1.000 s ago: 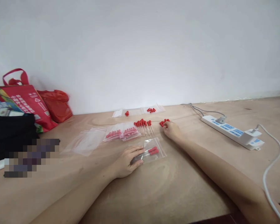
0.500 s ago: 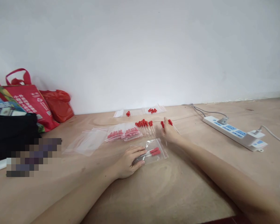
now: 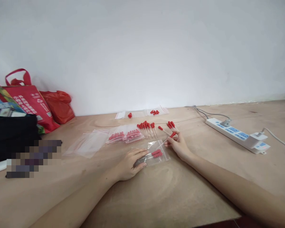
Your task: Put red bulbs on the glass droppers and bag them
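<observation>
My left hand [image 3: 132, 164] rests on a clear zip-lock bag [image 3: 165, 154], fingers above and thumb below, holding its left end against the table. Inside that bag lie a few droppers [image 3: 157, 153] with red rubber bulbs and thin clear stems. My right hand [image 3: 178, 146] pinches another dropper [image 3: 173, 134] by its red bulb end, its stem pointing left towards the bag's upper edge. Just beyond the right hand lie a single dropper [image 3: 160, 128] and a small group of droppers [image 3: 171, 124]. A row of loose droppers [image 3: 145, 125] lies behind the bag.
Filled bags of droppers [image 3: 125, 135] and flat zip-lock bags [image 3: 87, 144] lie to the left. Loose red bulbs [image 3: 154, 112] sit on plastic near the wall. A power strip [image 3: 237, 133] with cables stands right; red shopping bags [image 3: 30, 104] and a black bag [image 3: 14, 136] stand left.
My right hand has come nearer and lower, from the droppers at the right to beside the bag, with one dropper in its fingers. Several droppers now lie behind it. The left hand stays put.
</observation>
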A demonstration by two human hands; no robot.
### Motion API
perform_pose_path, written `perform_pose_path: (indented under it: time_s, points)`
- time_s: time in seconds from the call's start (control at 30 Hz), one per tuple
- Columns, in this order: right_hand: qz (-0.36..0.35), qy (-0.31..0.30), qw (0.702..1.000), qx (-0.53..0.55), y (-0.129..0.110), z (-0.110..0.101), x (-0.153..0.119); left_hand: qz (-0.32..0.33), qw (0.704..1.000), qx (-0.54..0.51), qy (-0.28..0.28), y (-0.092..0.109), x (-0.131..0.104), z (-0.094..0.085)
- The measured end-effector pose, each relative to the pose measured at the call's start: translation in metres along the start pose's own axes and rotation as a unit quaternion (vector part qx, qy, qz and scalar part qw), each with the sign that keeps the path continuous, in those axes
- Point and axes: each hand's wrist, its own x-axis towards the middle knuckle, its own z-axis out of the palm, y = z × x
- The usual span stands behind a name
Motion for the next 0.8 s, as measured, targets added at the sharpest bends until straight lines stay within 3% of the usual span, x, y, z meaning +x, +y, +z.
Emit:
perform_pose_path:
  time_s: [0.2,0.37,0.6,0.8]
  points:
    - [0.042,-0.077,0.996,-0.018,0.004,0.002,-0.01,-0.002,1.0,-0.012,0.001,-0.001,0.0,0.0]
    - [0.035,-0.132,0.987,-0.083,0.006,-0.002,-0.008,0.007,1.0,-0.015,0.003,-0.002,0.001,0.001]
    - [0.01,-0.162,0.986,-0.043,0.011,0.0,-0.006,0.002,1.0,-0.017,0.004,0.0,0.0,0.0]
    - [0.006,-0.249,0.964,-0.096,0.013,-0.002,-0.008,0.002,1.0,-0.017,0.007,-0.002,0.0,0.001]
